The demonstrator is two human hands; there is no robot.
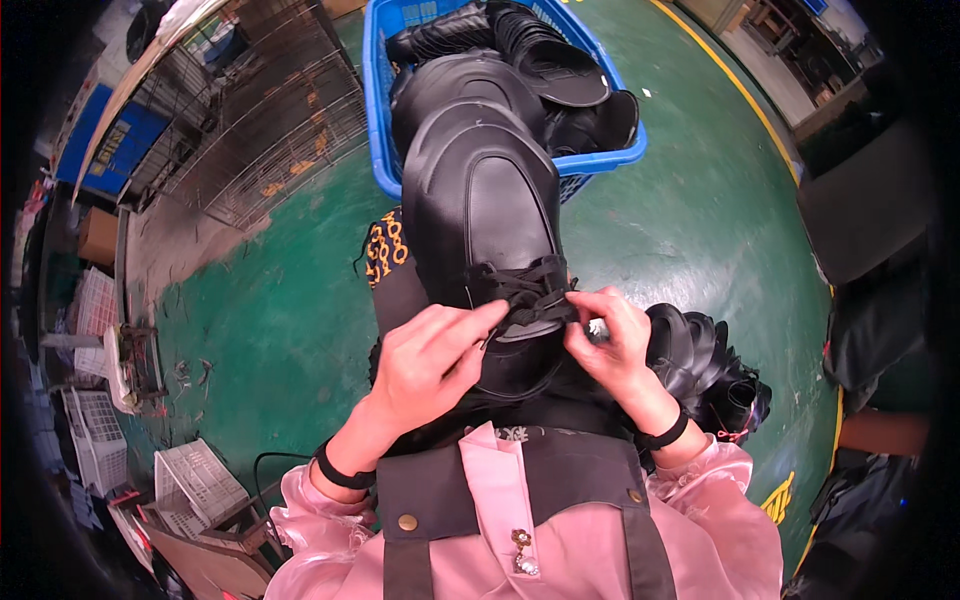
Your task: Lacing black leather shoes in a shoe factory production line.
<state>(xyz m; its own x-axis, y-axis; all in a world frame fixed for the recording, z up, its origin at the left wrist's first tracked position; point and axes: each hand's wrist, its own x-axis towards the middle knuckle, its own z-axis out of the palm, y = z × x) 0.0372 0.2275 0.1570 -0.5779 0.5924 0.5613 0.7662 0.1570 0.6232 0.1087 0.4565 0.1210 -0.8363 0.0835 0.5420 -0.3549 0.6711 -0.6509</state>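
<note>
Head view: we looked down on a tall black boot (480,215) lying across the person's lap, its sole end pointing away toward a blue basket (384,120) on the green floor (290,290). Both hands met at the black laces (525,290) on the boot's front. The left hand (430,360) was closed on the laces from the left, thumb and forefinger pinched. The right hand (610,345) gripped them from the right, fingers curled tight. We saw a black band on each wrist and pink sleeves (310,520) at the frame's lower edge. More black boots (540,60) filled the basket just beyond the held one. Another dark heap (705,365) lay beside the right forearm. Wire racks (270,110) stood left of the basket, and white crates (195,480) sat near the left elbow.
</note>
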